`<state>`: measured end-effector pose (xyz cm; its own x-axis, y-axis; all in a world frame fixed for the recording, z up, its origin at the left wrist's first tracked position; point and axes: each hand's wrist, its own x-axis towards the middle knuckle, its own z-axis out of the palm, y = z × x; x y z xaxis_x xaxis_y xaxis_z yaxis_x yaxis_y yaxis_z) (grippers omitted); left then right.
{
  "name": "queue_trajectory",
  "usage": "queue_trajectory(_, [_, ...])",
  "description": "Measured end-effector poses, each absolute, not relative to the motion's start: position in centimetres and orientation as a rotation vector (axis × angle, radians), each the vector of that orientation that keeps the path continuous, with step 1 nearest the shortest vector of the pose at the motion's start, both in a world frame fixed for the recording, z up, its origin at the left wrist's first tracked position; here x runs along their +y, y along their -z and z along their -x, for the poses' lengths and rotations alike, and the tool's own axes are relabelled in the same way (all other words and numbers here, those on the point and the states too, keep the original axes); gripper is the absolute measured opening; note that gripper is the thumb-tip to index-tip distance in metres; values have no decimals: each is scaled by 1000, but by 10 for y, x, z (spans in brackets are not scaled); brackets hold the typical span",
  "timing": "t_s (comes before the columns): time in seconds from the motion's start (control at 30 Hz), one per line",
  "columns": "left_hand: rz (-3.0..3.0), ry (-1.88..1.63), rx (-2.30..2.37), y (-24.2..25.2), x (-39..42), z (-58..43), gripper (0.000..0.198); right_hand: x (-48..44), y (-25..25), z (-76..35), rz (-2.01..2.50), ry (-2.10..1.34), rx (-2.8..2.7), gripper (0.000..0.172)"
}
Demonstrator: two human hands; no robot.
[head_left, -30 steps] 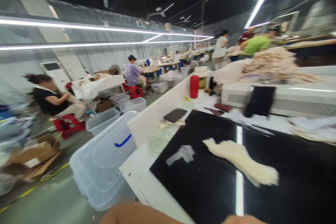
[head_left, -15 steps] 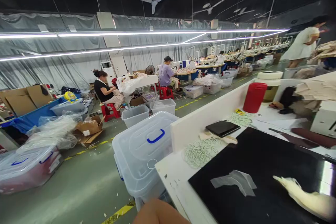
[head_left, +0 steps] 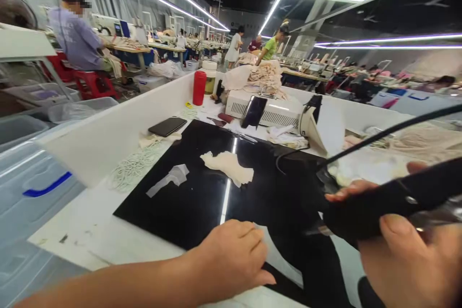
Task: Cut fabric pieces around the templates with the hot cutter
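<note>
My left hand (head_left: 236,252) is low over the near edge of a glossy black board (head_left: 202,202). Its fingers are curled over the upper end of a translucent white strip (head_left: 283,260), whose rest trails right. At the right, my right hand (head_left: 407,255) grips a black corded tool (head_left: 415,202) with thumb and fingers around its body. The tool is blurred and cut off by the frame edge, so its kind is unclear. A cream cloth piece (head_left: 229,166) lies on the board, with another translucent piece (head_left: 171,178) to its left.
A tangle of pale green cord (head_left: 133,166) and a dark tablet-like device (head_left: 168,126) lie left of the board. A red bottle (head_left: 198,88), an upright phone (head_left: 254,111) and a white vented machine (head_left: 281,113) stand behind. Low white partitions (head_left: 108,130) edge the table. Co-workers are farther off.
The view has swung right and down to the table. Both hands are now in view, the right one gripping the black tool. The cream cloth, blurred before, now shows flat on the board.
</note>
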<state>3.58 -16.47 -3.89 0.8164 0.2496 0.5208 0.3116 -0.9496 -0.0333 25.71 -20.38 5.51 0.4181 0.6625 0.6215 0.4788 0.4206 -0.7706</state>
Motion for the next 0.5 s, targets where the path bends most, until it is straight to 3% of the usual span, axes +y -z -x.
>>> queue_trajectory(0.07, [2870, 847, -448, 39, -167, -32, 43, -197, -61, -244, 1127, -315, -1029, 66])
queue_trajectory(0.17, [2846, 853, -436, 37, -170, -31, 42, -187, -68, -218, 1077, -324, -831, 59])
queue_trajectory(0.5, [2840, 823, -431, 36, -170, -31, 41, -178, -53, -195, 915, -438, -980, 36])
